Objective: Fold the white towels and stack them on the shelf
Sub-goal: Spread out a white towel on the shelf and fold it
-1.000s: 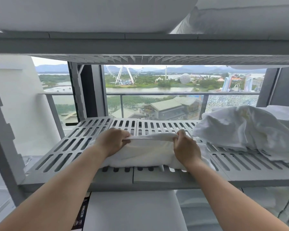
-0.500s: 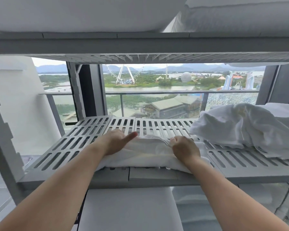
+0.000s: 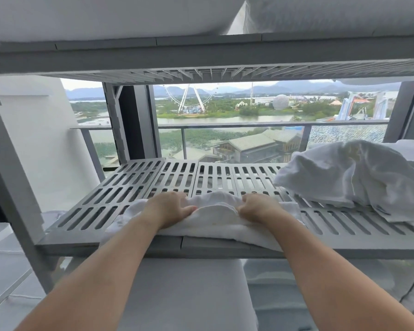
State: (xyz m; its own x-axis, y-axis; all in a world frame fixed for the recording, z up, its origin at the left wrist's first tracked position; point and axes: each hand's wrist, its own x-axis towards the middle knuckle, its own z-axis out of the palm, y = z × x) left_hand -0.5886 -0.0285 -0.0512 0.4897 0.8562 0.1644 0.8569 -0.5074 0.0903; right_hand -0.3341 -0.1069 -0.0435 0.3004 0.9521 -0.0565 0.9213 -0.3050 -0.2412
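My left hand (image 3: 167,207) and right hand (image 3: 258,206) pinch, it seems, the bunched far edge of the towel (image 3: 215,219) at the shelf (image 3: 120,199) front, left of the pile (image 3: 344,177), so I should fold evenly, corners matched.

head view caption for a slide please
Left hand and right hand grip a white towel at the front of the shelf; a crumpled pile lies to the right.

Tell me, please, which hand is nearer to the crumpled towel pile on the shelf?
Right. The right hand grips the flat towel just left of the pile; the left hand holds it farther left.
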